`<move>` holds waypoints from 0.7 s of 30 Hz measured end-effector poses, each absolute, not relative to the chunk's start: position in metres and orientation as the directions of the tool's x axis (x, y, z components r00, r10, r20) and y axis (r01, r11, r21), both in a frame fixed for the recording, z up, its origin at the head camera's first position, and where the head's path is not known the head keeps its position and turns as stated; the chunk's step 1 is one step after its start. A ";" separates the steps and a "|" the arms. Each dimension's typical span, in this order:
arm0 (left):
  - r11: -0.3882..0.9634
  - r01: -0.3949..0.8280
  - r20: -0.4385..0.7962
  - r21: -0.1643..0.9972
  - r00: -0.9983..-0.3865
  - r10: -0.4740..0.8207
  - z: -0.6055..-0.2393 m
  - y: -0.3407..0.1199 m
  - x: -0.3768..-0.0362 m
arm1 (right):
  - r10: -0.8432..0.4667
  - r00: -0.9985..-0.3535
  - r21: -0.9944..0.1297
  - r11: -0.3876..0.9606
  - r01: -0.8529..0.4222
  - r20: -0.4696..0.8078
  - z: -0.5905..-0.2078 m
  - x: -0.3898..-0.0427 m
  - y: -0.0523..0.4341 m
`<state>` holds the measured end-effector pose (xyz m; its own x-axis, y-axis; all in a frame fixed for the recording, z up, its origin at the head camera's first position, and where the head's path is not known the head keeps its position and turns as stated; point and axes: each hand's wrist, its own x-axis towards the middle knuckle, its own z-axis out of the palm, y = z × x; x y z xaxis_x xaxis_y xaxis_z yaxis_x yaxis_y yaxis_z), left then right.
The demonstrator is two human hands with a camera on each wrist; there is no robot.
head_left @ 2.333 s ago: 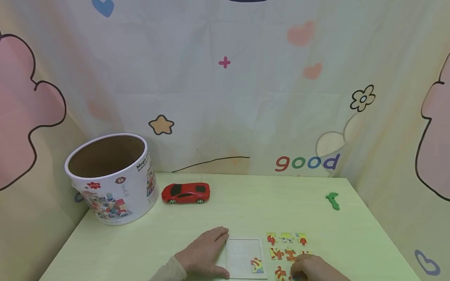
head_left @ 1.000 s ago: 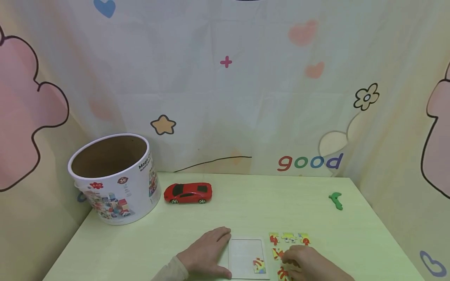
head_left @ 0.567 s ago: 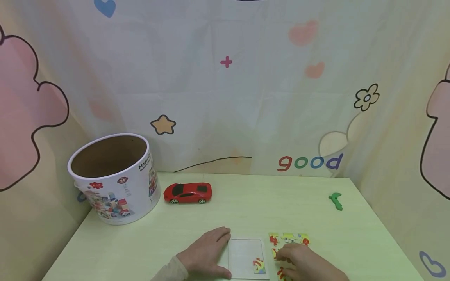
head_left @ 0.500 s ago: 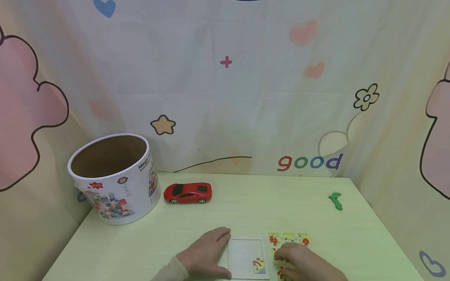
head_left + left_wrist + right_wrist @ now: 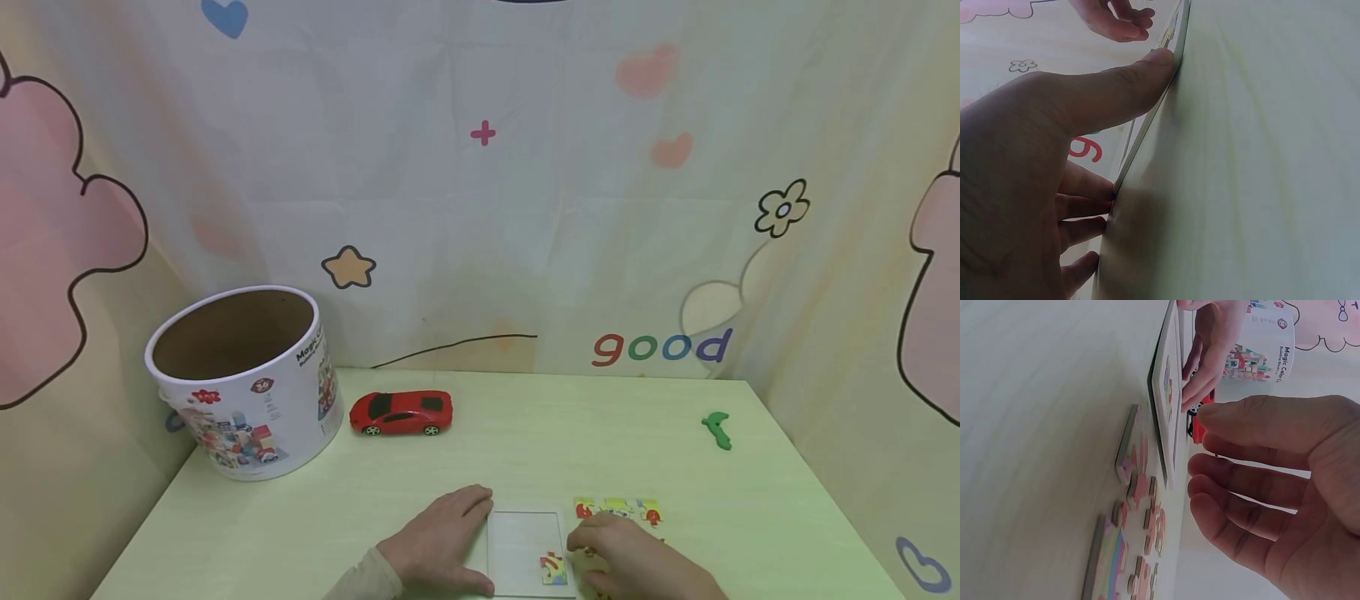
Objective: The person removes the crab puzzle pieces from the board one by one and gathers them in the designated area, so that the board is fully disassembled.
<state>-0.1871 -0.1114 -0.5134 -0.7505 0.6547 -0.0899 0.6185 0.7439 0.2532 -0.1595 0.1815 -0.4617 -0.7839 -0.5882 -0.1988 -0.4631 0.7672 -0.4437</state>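
My left hand [image 5: 438,546] lies against the left side of a white puzzle tray [image 5: 517,542], its fingers fairly straight. In the left wrist view its thumb and fingertips touch the tray edge [image 5: 1141,134]. One puzzle piece [image 5: 553,569] with red and yellow print sits in the tray's lower right corner. Just right of the tray my right hand [image 5: 633,557] hovers over loose puzzle pieces [image 5: 651,510], covering most of them. Its fingers are loosely bent in the right wrist view, apart from the pieces [image 5: 1132,447], with nothing seen between thumb and fingers.
A red toy car [image 5: 401,413] stands near the back of the pale table [image 5: 525,442], beside a large white printed bucket [image 5: 251,429] at the left. Toward the back right lies a small green object [image 5: 717,430]. A printed curtain [image 5: 480,208] hangs behind the table.
My right hand has moved from the lower loose pieces up and left toward the tray's right edge. My left hand, the tray and its piece stay where they were.
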 end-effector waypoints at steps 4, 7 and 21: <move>0.742 0.622 -0.084 0.251 -0.749 0.657 -0.514 -0.111 -0.186 | -0.575 -0.786 -0.451 0.777 -0.439 -0.225 -0.461 -0.160 0.178; 0.746 0.616 -0.093 0.255 -0.752 0.653 -0.514 -0.111 -0.187 | -0.574 -0.782 -0.459 0.778 -0.429 -0.243 -0.461 -0.162 0.175; 0.750 0.605 -0.115 0.268 -0.753 0.648 -0.514 -0.111 -0.188 | -0.640 -0.741 -0.407 0.743 -0.531 -0.202 -0.465 -0.166 0.159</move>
<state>-0.1881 -0.1106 -0.5135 -0.7526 0.6484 -0.1148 0.6049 0.7497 0.2683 -0.1655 0.1588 -0.4651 -0.7412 -0.6401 -0.2023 -0.5307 0.7433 -0.4072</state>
